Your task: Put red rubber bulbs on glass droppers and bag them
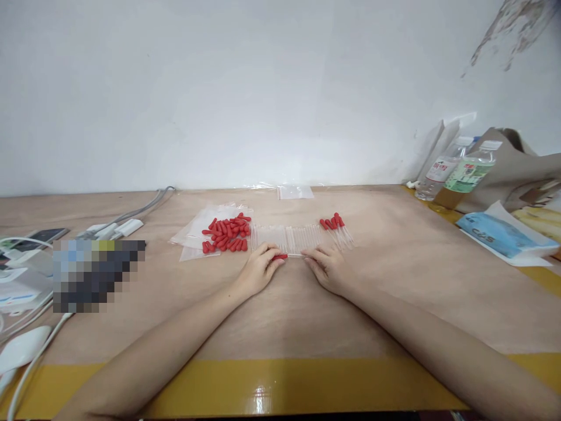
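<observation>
My left hand (258, 272) pinches a red rubber dropper bulb (281, 256) between thumb and fingers. Facing it, my right hand (332, 270) is closed on a thin clear glass tube (295, 255), whose left end meets the bulb or lies right against it. Just beyond both hands lies a row of clear glass tubes (303, 236), side by side. Left of that row, many loose red bulbs (224, 233) are heaped on clear plastic bags (189, 231). To the right rest several droppers (338, 228), glass tubes with red bulbs on their far ends.
A small plastic bag (296, 192) lies by the wall. At right stand two bottles (468, 175) and a blue tissue pack (499, 234). Cables (149, 209), a phone (48, 235) and white chargers (24, 286) crowd the left. Yellow tape (280, 380) runs along the front edge.
</observation>
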Available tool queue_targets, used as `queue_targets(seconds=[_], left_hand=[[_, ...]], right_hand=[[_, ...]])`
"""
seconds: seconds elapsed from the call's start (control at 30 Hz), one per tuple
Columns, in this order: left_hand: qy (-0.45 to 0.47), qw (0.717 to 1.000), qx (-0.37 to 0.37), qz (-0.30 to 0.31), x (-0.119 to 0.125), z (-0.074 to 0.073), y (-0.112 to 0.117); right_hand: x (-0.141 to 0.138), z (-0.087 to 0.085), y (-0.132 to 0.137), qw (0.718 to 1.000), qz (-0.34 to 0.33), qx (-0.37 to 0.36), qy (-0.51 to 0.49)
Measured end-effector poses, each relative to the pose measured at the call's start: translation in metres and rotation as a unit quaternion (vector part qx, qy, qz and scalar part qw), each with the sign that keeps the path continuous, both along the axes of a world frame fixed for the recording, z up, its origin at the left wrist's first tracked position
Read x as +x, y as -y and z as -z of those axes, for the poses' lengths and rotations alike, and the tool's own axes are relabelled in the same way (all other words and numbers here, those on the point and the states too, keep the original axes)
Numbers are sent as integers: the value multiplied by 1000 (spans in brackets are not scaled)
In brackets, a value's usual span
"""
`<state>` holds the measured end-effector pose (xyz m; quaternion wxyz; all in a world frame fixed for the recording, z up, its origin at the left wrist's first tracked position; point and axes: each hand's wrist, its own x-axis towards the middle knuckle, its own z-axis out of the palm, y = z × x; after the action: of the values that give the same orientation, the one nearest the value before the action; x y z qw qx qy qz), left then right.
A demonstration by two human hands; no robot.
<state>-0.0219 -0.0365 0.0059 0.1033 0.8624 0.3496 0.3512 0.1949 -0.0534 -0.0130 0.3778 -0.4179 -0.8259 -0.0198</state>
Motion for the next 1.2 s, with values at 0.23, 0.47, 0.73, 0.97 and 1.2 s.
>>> queue_targets(seconds=[0.23,0.47,0.73,0.97,1.2], left_hand=[[14,1000,-16,9,2,1,1],[14,1000,-2,18,3,0,4],[-5,999,-10,52,3,-2,6],[-58,997,-11,53,3,0,5],[-77,995,-8,66,3,0,5]], right_hand=[[-1,0,-1,1000,-6,3,13],[1,0,-3,999,-29,11,45],[5,-13,-1,991,-31,-7,128],[3,-11,0,989,-23,5,145],[0,-16,3,986,-45,-4,163]])
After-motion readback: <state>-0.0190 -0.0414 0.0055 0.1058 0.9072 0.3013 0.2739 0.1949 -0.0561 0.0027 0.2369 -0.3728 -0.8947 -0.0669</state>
